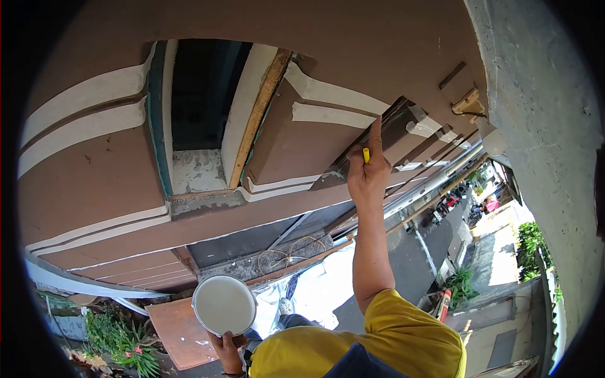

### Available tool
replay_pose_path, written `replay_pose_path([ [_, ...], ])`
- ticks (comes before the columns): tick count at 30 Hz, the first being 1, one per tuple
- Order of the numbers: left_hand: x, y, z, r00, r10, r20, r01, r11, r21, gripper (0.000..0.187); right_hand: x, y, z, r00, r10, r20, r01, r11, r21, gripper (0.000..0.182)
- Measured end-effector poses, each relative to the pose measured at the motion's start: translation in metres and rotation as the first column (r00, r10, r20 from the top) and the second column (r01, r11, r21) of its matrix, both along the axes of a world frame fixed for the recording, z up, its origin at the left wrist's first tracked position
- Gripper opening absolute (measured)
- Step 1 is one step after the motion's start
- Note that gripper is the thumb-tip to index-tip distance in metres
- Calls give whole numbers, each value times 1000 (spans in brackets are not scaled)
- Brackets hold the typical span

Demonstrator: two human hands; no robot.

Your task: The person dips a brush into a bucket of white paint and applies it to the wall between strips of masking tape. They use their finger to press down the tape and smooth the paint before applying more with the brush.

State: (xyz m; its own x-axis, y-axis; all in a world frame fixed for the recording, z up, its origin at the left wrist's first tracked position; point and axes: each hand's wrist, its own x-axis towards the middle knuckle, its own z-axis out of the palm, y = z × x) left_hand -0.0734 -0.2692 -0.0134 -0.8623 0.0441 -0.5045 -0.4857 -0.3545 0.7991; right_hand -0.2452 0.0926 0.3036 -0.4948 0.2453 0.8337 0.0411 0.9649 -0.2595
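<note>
You're gripping a yellow handle (366, 155) in your right hand (369, 177) near 2 pale strips (334, 116), its visible end seemingly pointing back toward you, long axis foreshortened, while your left hand (229, 346) is holding a bucket (254, 307) mouth-up by its near edge.

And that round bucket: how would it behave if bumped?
The bucket would probably keep its shape, as its outline looks evenly round. Only the left hand seems to hold it, at one edge, so a bump might tip it. Its weight is hard to judge: how full it is isn't clear.
</note>
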Motion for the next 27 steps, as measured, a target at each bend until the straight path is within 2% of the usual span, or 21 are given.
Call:
replay_pose_path([
  [1, 0, -1, 0, 1000, 1, -3, -1, 1000, -6, 41, -1, -1, -2, 1000, 2, -11, -2, 1000, 20, 71],
  [4, 1, -1, 4, 1000, 22, -1, -23, 1000, -5, 41, 5, -16, 0, 988, 69, -137, -88, 986, -141, 70],
  [5, 2, -2, 4, 1000, 21, -2, -21, 1000, -3, 41, 7, -15, -1, 992, 102, -77, -109, 990, -90, 72],
  [8, 3, -5, 1, 1000, 12, 0, -12, 1000, -2, 41, -1, -26, -2, 991, 127, -29, -130, 985, -112, 74],
  [16, 3, -2, -3, 1000, 1, -13, -1, 1000, -9, 43, -13, -86, -1, 935, 340, 99, -341, 940, -3, 81],
  [18, 4, -5, -8, 999, -43, -10, 44, 999, 15, 49, -15, -93, 8, 906, 405, 119, -411, 911, 27, 82],
  [19, 4, -6, -10, 998, -65, -9, 65, 997, 29, 51, -11, -100, 13, 893, 433, 123, -430, 901, -47, 76],
  [22, 5, -2, -5, 998, -66, -9, 66, 997, 43, 52, 5, -101, 19, 678, 713, 178, -651, 695, -307, 56],
  [25, 2, 4, 13, 998, -58, -17, 59, 998, 36, 48, 36, -80, -4, 419, 907, 49, -639, 333, -693, 35],
  [27, -4, 5, 12, 991, -111, -78, 116, 991, 63, 49, 50, -70, -28, 485, 875, 3, -690, 384, -613, 34],
])
